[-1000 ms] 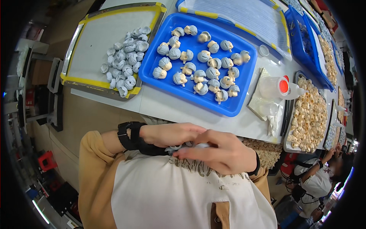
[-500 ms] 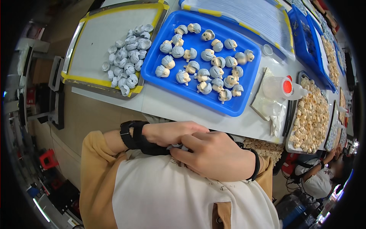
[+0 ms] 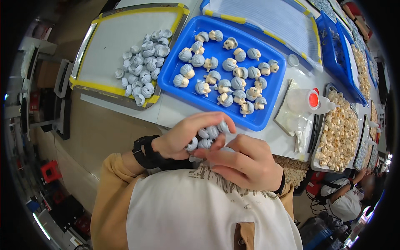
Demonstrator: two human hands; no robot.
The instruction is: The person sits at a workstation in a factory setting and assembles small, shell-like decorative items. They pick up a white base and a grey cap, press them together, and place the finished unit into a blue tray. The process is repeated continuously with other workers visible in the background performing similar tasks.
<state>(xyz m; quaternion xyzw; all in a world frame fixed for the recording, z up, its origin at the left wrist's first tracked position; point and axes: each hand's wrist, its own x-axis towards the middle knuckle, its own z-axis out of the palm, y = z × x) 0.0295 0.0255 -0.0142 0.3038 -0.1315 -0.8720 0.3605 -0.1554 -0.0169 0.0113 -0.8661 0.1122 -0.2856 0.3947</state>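
Since the earlier frame my hands have shifted little. My left hand [image 3: 183,137] cups several grey doll heads [image 3: 208,135], my right hand [image 3: 241,162] pinching one; blue tray [image 3: 175,89] lies just beyond.

Your table [image 3: 175,109] is pale. On it lie a yellow-rimmed tray [image 3: 109,50] at the left, a blue tray [image 3: 266,121] just beside it, a lined board [image 3: 271,18] behind, a plastic bag [image 3: 296,125] under a red-capped bottle [image 3: 306,101], and a metal tray [image 3: 318,164] at the right.
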